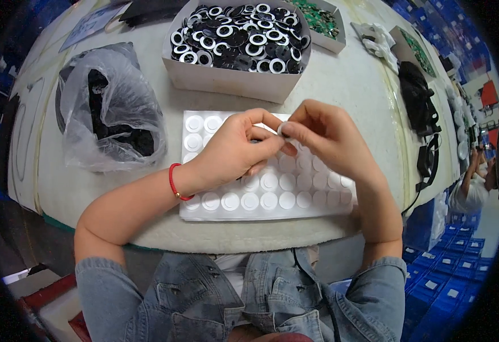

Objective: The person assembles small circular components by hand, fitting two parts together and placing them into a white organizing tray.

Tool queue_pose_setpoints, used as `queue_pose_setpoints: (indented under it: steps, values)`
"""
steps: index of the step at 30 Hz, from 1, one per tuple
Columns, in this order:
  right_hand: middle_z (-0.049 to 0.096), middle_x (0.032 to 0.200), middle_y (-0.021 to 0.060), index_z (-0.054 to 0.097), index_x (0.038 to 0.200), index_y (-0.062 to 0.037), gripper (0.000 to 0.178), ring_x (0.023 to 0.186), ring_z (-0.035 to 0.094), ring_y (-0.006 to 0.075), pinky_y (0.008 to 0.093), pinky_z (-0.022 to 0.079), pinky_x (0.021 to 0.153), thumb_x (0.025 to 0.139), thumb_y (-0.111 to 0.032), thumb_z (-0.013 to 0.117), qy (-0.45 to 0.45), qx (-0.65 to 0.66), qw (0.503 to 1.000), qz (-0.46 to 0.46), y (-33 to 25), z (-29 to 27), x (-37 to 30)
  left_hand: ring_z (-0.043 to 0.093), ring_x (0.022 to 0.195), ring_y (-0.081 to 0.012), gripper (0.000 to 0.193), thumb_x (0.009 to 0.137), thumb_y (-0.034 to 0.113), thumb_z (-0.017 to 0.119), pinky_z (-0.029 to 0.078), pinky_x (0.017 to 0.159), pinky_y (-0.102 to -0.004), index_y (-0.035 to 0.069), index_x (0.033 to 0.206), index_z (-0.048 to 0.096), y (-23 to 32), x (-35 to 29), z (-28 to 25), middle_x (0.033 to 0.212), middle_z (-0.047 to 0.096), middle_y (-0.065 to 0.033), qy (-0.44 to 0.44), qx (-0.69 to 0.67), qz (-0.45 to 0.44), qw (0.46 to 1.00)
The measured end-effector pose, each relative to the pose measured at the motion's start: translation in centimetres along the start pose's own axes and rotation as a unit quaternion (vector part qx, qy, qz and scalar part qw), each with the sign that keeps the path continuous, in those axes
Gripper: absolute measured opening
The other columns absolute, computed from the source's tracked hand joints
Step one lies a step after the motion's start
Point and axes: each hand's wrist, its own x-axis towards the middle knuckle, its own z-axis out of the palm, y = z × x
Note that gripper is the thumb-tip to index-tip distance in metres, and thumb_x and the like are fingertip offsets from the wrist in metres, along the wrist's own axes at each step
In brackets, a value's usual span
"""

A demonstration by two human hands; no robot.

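Note:
Over a white sheet of round stickers (269, 200), my two hands meet with their fingertips close together. My right hand (335, 137) pinches a small whitish round piece (282, 129) between thumb and forefinger; its exact kind is hard to make out. My left hand (232, 149), with a red cord bracelet (174, 181) at the wrist, has its fingers curled in a pinch against the same spot. What lies inside the left fingers is mostly hidden. The sheet rests flat on the table, its upper middle covered by my hands.
Beyond the sheet stands a white box (232, 81) heaped with black discs and white-ringed discs. A clear plastic bag (113, 114) with black parts lies left. Green circuit boards (318, 20) fill a box behind. A black bag (416, 97) lies right; another person (474, 185) is far right.

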Motion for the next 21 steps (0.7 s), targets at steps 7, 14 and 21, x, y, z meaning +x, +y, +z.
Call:
queue_pose_setpoints:
  steps: [7, 14, 21]
  values:
    - [0.063, 0.073, 0.0053, 0.054, 0.116, 0.0007, 0.037, 0.056, 0.054, 0.0065, 0.0206, 0.040, 0.046, 0.087, -0.018, 0.068, 0.200, 0.134, 0.960, -0.143, -3.4, -1.9, 3.9, 0.033, 0.040, -0.0031, 0.075, 0.095, 0.065, 0.019, 0.024, 0.037, -0.0178, 0.003, 0.131, 0.039, 1.0, 0.3, -0.5, 0.085, 0.067, -0.0175, -0.005, -0.052, -0.042, 0.998]
    - [0.063, 0.090, 0.0089, 0.063, 0.096, -0.0004, 0.020, 0.062, 0.059, 0.0138, 0.0279, 0.047, 0.053, 0.079, -0.008, 0.070, -0.009, -0.140, 0.971, -0.194, -3.7, 2.1, 0.2, 0.043, 0.048, -0.0047, 0.080, 0.091, 0.072, 0.016, 0.028, 0.040, -0.0168, 0.007, 0.130, 0.040, 0.3, 0.0, -0.8, 0.077, 0.061, -0.0038, 0.005, -0.111, -0.037, 0.993]
    - [0.060, 0.106, 0.0126, 0.062, 0.088, 0.0040, 0.014, 0.067, 0.061, 0.0164, 0.0283, 0.050, 0.059, 0.075, -0.001, 0.066, -0.013, 0.023, 0.993, -0.111, -2.9, 3.5, 0.0, 0.044, 0.050, -0.0044, 0.080, 0.090, 0.072, 0.014, 0.030, 0.041, -0.0181, 0.008, 0.127, 0.044, 0.4, -0.3, 0.0, 0.076, 0.060, -0.0023, 0.032, 0.000, -0.007, 0.999]
